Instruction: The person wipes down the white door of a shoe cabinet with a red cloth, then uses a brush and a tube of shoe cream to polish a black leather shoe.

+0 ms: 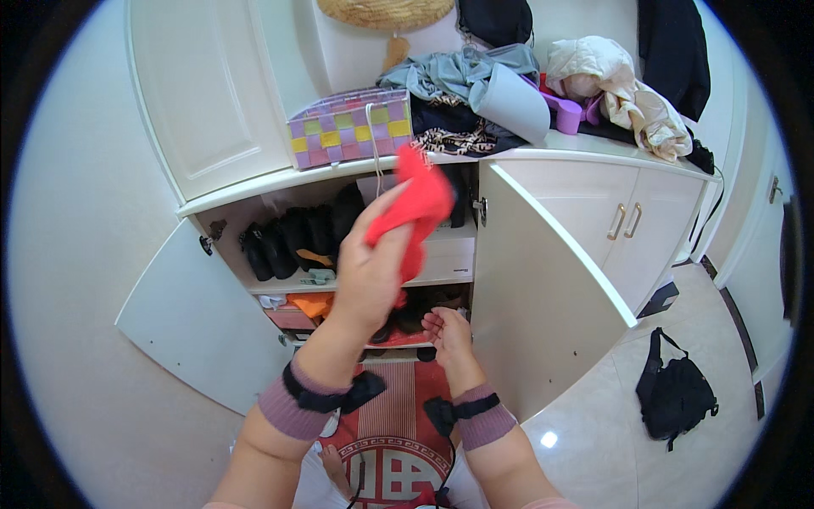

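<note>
My left hand (372, 267) is raised before the open shoe cabinet and grips a crumpled red cloth (420, 197), blurred by motion. The cloth's top end reaches the level of the countertop. Lower down, my right hand (448, 334) hovers near the bottom compartment with its fingers loosely curled, and I see nothing in it. Behind my left hand, several black boots or shoes (296, 238) stand on the upper shelf, with a white box (448, 257) to their right. Orange cloth (311, 304) and dark shoes (413, 318) lie in the compartment below, partly hidden by my hands.
The left door (203, 324) and right door (547, 292) stand wide on both sides of my arms. On the countertop are a woven basket (350, 130), a grey-blue container (512, 105) and piled clothes (464, 67). A black bag (677, 391) lies on the floor beside the red mat (435, 382).
</note>
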Demonstrator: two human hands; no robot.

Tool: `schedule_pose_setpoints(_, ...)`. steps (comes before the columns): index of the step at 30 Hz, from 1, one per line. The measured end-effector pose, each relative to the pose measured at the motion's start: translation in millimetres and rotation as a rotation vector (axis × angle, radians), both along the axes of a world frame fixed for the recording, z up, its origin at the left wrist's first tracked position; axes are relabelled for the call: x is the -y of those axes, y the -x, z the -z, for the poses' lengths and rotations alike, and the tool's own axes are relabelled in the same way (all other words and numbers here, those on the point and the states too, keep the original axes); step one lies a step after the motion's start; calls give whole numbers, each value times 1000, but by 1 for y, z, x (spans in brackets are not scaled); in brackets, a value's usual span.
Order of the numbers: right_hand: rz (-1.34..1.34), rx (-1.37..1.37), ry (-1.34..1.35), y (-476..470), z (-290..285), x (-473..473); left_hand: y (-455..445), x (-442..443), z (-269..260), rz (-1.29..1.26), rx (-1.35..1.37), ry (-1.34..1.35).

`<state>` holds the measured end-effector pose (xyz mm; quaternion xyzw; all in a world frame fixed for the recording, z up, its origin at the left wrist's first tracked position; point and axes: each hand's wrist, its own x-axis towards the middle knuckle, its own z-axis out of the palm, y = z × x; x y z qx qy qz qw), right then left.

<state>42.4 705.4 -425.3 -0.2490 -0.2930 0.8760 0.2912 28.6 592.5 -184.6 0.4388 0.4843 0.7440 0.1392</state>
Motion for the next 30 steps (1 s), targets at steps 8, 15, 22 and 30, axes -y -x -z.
schedule_pose_setpoints(8, -22, -165, -244, -12, 22, -13, -91, -93, 18, -29, -1062, -28)
schedule_pose_setpoints(15, -172, -225, 19, -12, 42, -24, -84, -89, 29, -13, -1044, -18)
schedule_pose_setpoints(22, -79, -336, -52, -11, 7, -2, -26, -76, 63, 42, -692, -146)
schedule_pose_setpoints(30, -110, 100, -68, 2, 5, -7, 205, -35, 214, -699, 38, 290)
